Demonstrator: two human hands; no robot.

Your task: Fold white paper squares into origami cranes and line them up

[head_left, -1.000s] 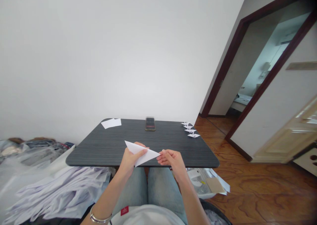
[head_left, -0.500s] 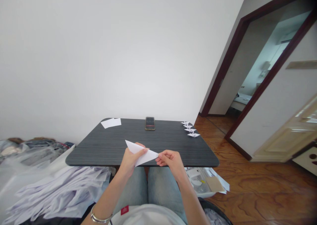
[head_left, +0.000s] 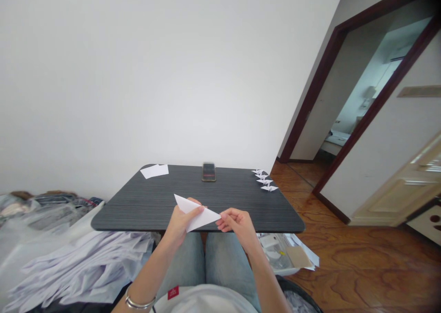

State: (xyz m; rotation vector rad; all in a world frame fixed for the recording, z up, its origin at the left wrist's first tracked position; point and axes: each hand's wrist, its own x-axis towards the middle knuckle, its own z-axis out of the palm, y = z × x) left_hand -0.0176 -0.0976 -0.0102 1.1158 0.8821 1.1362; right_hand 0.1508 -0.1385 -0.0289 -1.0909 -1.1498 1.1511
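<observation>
A white sheet of paper folded into a triangle is held up over the near edge of the dark table. My left hand grips its left part, thumb on top and fingers behind. At the triangle's right-hand tip, my right hand pinches the corner between thumb and fingers. Several folded paper cranes stand in a row along the table's right side. Flat white paper sheets lie at the back left.
A phone stands at the table's back middle, before a white wall. White cloth is heaped at the lower left. Below the table's right side is a box of odds and ends. A doorway opens at the right.
Hardly anything differs. Both hands keep the same hold on the folded paper, with only a very slight shift of its lower corner to the left.
</observation>
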